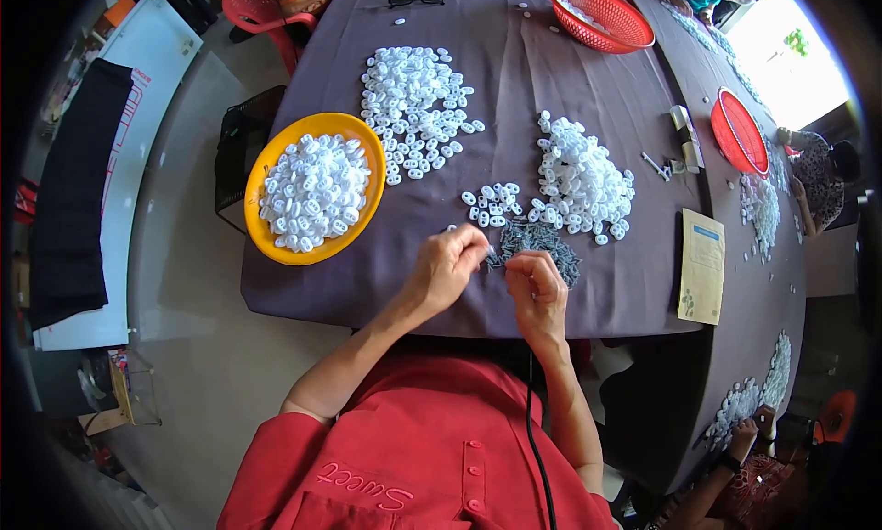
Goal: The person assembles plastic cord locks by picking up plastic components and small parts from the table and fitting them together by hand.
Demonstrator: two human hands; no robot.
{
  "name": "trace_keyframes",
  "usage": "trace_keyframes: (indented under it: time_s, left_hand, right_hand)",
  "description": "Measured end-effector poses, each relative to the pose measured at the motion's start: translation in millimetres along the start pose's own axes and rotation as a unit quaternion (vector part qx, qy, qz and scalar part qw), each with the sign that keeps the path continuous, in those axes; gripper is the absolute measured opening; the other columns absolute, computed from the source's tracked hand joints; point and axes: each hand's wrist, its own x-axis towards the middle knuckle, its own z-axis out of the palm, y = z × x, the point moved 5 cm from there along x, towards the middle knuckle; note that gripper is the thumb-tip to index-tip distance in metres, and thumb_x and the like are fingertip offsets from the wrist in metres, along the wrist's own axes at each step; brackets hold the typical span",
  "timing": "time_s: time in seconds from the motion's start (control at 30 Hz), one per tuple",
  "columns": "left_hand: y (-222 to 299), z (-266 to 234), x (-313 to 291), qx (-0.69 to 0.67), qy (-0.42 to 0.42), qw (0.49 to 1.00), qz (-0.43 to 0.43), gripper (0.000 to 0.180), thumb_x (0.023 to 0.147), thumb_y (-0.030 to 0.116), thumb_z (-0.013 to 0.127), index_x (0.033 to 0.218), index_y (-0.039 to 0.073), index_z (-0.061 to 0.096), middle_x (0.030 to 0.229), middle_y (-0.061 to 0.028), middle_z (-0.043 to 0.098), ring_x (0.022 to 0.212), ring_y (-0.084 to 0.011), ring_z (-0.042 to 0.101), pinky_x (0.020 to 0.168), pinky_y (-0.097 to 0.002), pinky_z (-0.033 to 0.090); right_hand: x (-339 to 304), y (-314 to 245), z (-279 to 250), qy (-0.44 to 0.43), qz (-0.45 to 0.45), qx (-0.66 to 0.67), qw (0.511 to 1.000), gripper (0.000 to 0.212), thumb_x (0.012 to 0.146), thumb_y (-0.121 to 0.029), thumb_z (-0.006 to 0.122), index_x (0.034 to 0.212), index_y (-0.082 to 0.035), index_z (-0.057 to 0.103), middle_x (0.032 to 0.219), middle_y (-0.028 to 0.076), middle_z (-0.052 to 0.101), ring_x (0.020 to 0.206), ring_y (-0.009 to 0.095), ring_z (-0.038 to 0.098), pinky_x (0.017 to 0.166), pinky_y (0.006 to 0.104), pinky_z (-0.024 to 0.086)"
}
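The left hand (446, 265) has its thumb and forefinger brought together, and a small white piece (490, 250) shows at their tips, as it seems pinched there. The right hand (537, 291) is curled with the fingers bent toward the thumb; whether it grips something, I cannot tell. Both hands are near each other, at the close side of the grey pieces (542, 245). I judge that the present step is fine fingertip work on one small piece; the next move calls for a light pinch and quiet wrists.

Just beyond the grey pieces lies a small group of white pieces (491, 204), and beside it a white heap (583, 176). To the left, bare cloth gives room up to the yellow bowl (278, 144). To the right, the table (643, 291) is open until the brown packet (701, 268). The near table edge runs under the forearms, so loose pieces could fall there.
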Motion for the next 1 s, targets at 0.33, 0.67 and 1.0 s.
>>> trace_keyframes:
  time_s: [0.33, 0.67, 1.0]
  left_hand:
    - [2, 15, -22, -0.219, -0.049, 0.964, -0.144, 0.008, 0.081, 0.0, 0.057, 0.088, 0.0, 0.06, 0.069, 0.0002, 0.057, 0.06, -0.0048, 0.051, 0.055, -0.0192, 0.043]
    - [4, 15, -24, -0.313, -0.01, 0.935, -0.167, 0.014, 0.079, -0.002, 0.059, 0.091, 0.002, 0.065, 0.08, -0.0001, 0.06, 0.066, -0.0055, 0.055, 0.057, -0.0185, 0.046]
    - [14, 14, -24, -0.344, -0.038, 0.916, -0.204, 0.009, 0.08, 0.001, 0.06, 0.088, -0.001, 0.058, 0.075, -0.0012, 0.06, 0.066, -0.0058, 0.055, 0.06, -0.02, 0.048]
  right_hand:
    - [-8, 1, 15, -0.004, 0.087, 0.134, 0.987, 0.006, 0.083, 0.004, 0.051, 0.088, 0.001, 0.054, 0.071, 0.002, 0.056, 0.062, 0.007, 0.054, 0.056, 0.02, 0.045]
    - [-9, -3, 10, 0.01, 0.066, 0.212, 0.975, 0.007, 0.084, 0.004, 0.052, 0.089, 0.002, 0.056, 0.081, 0.004, 0.056, 0.067, 0.008, 0.054, 0.058, 0.0205, 0.046]
    - [-3, -16, 0, -0.004, 0.051, 0.236, 0.97, 0.011, 0.083, 0.006, 0.052, 0.091, 0.003, 0.058, 0.085, 0.004, 0.055, 0.071, 0.009, 0.056, 0.063, 0.0221, 0.049]
